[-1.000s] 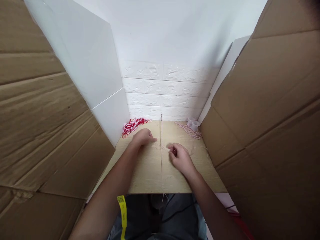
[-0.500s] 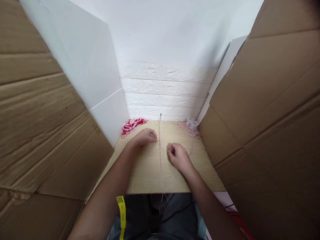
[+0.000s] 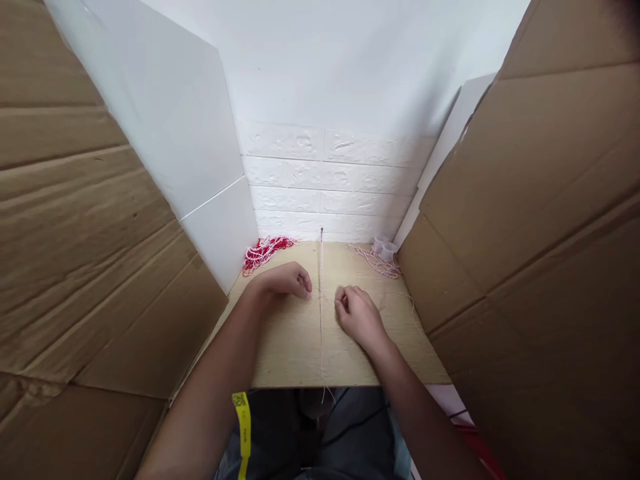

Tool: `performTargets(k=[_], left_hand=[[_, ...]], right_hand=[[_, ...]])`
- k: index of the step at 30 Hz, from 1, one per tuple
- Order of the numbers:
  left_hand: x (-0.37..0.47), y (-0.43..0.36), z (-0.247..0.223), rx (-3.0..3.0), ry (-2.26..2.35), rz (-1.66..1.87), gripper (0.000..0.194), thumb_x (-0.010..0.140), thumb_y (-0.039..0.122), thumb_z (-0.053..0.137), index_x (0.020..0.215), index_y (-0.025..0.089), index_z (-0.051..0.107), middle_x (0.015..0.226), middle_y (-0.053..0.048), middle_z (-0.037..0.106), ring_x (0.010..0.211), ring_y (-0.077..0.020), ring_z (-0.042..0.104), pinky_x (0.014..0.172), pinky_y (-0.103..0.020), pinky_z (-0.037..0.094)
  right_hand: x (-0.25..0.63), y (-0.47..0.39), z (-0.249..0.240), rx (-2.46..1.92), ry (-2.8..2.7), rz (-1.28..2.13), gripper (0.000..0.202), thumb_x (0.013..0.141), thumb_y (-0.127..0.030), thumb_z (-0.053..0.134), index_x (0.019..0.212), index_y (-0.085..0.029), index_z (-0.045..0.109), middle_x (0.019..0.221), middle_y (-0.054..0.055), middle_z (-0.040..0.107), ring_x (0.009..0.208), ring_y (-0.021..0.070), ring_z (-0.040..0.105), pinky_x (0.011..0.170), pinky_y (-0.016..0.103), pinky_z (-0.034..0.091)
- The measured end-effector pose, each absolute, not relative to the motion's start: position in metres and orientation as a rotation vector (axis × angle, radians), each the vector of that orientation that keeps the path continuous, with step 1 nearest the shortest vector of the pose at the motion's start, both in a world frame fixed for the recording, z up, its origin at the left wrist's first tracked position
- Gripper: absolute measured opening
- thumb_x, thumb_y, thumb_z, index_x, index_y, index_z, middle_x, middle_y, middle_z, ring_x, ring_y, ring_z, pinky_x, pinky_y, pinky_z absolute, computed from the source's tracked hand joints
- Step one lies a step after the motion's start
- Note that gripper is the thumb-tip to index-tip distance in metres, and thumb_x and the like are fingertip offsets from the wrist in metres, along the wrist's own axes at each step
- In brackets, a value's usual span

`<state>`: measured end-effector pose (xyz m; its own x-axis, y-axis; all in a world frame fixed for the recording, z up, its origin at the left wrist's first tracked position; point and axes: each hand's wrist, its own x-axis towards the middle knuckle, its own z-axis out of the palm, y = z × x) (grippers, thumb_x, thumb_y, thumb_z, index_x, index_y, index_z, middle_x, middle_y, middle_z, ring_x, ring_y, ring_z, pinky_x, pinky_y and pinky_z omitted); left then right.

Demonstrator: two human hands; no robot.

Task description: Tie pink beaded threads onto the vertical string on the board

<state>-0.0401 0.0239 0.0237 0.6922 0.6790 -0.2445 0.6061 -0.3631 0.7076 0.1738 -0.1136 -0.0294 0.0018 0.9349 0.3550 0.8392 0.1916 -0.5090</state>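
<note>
A thin pale cord (image 3: 321, 333) runs straight down the middle of the wooden board, from a small dark peg (image 3: 322, 230) at the wall to the front edge, where loose ends hang over. Left of this cord, my left hand (image 3: 293, 280) is closed, thumb and fingertips pinched on a fine thread. My right hand (image 3: 357, 312) faces it from the other side, fingers curled and pinched together on a thread too. Faint strands show between the hands, crossing at the cord. The strand inside each pinch is mostly hidden by the fingers.
A tangle of red and white cords (image 3: 267, 253) lies at the back left. Pink cords (image 3: 377, 261) and small whitish rolls (image 3: 384, 249) sit at the back right. Tall cardboard panels (image 3: 540, 213) enclose both sides of the wooden board (image 3: 290, 360).
My left hand has moved slightly down and to the left, its fingertips now pointing lower. My right hand has stayed nearly in place, its fingers curled a little more.
</note>
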Motion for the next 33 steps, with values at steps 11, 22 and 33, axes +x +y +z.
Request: performTargets(k=[11, 22, 33], left_hand=[[-0.04, 0.01, 0.042, 2.004, 0.961, 0.127, 0.024, 0.063, 0.04, 0.075, 0.073, 0.018, 0.075, 0.064, 0.0, 0.063, 0.062, -0.0139, 0.052, 0.058, -0.025, 0.036], [-0.042, 0.009, 0.045, 1.901, 0.945, 0.27, 0.028, 0.068, 0.044, 0.072, 0.075, 0.018, 0.072, 0.067, 0.001, 0.062, 0.061, -0.0127, 0.05, 0.057, -0.025, 0.035], [-0.038, 0.008, 0.056, 2.221, 1.208, 0.13, 0.02, 0.063, 0.03, 0.072, 0.079, 0.022, 0.08, 0.086, -0.003, 0.076, 0.079, -0.0195, 0.065, 0.066, -0.025, 0.041]], right_hand=[[0.175, -0.111, -0.031, -1.662, -1.848, 0.217, 0.006, 0.089, -0.018, 0.055, 0.091, -0.02, 0.06, 0.088, 0.006, 0.065, 0.084, 0.0207, 0.056, 0.075, 0.03, 0.037], [0.184, -0.108, -0.025, -1.804, -1.817, 0.266, 0.012, 0.087, -0.014, 0.055, 0.077, -0.019, 0.061, 0.081, 0.008, 0.068, 0.074, 0.0195, 0.058, 0.067, 0.029, 0.035], [0.207, -0.093, 0.023, -1.79, -2.046, 0.577, 0.017, 0.074, -0.018, 0.069, 0.089, -0.022, 0.063, 0.076, 0.001, 0.068, 0.062, 0.0152, 0.054, 0.055, 0.027, 0.029]])
